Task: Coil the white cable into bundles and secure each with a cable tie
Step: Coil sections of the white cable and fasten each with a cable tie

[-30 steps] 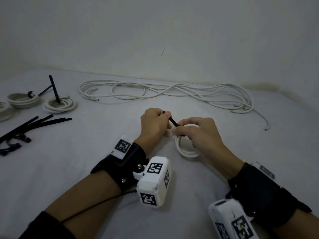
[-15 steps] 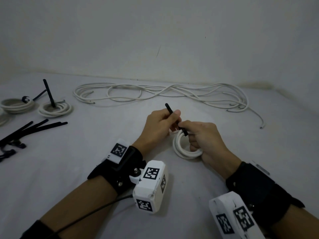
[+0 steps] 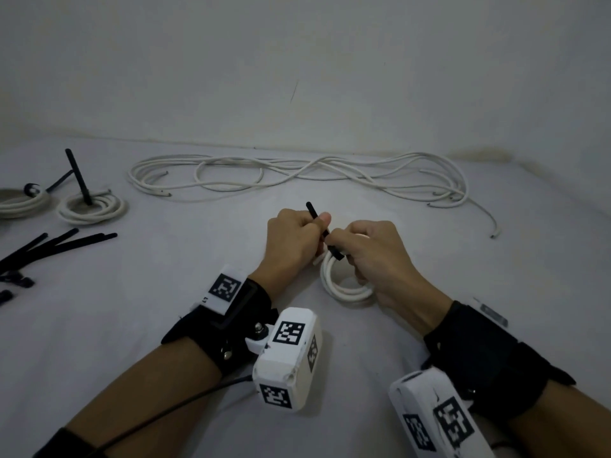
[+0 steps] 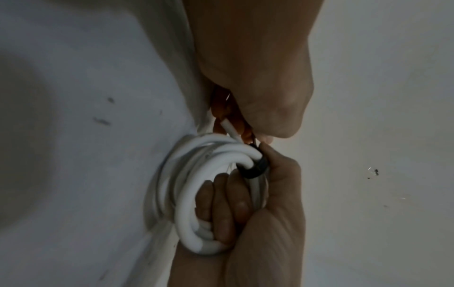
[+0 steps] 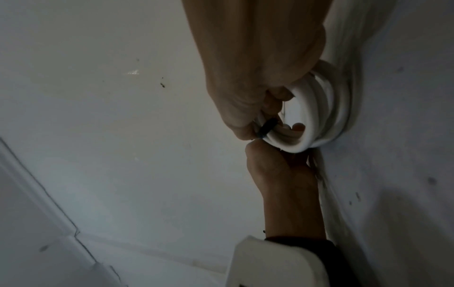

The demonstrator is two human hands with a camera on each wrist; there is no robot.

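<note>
While our right hand (image 3: 380, 259) curls around the small white coil (image 3: 345, 285) and pinches the head of the black cable tie (image 3: 319, 223) against it, our left hand (image 3: 294, 239) grips the tie's free tail between thumb and bent fingers. In the head view the coil rests on the white surface (image 3: 165, 309) at our centre, at about 4 o'clock from the left fist and just beside it. The tie's long axis runs from the coil toward 11 o'clock, its tip sticking out above the left thumb. The left wrist view shows the black band (image 4: 255, 169) already looped round the strands, with our right fingers (image 4: 221, 203) threaded through the ring. We judge the coming move to be a pull along that axis, away from the right hand, to cinch the loop. More loose white cable (image 3: 297, 180) lies well apart at 12 o'clock, two tied bundles (image 3: 92, 206) at 10 o'clock, spare ties (image 3: 56, 242) at 9.
</note>
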